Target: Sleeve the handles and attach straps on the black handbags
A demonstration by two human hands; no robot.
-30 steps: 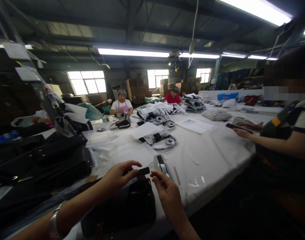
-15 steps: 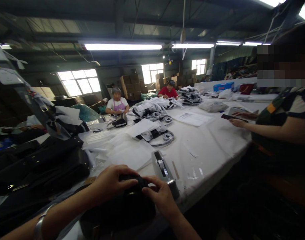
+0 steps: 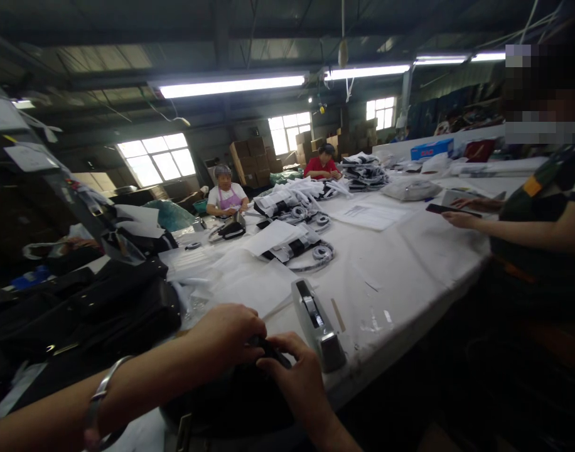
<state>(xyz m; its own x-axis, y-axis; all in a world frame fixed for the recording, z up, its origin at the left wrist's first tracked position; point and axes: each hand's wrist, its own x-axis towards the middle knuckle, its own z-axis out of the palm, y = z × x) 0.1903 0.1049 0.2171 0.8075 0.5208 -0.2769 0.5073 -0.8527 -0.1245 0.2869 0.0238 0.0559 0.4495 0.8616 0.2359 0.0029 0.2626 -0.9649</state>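
At the near edge of the table lies a black bag (image 3: 235, 402) with a gold-coloured metal fitting. My left hand (image 3: 233, 336), with a silver bangle on its wrist, closes over a dark, bulky part at the bag's top. From the other side, my right hand (image 3: 297, 367) pinches the same part between thumb and fingers. Both hands nearly meet there, and the fingers hide most of that part; whether it is a rolled strap I cannot tell. Just beyond my right hand stands a grey tape dispenser (image 3: 318, 323).
More black bags (image 3: 113, 314) are heaped at the left. Sheets of white paper (image 3: 250, 282) and wrapped bags with coiled straps (image 3: 299, 248) cover the table's middle. Two people sit across the table; a person's hand (image 3: 459, 218) at the right holds a phone.
My left hand has rolled further over the dark part, its fingers now curled down beside my right fingertips. The view has shifted slightly left, so things appear further right.
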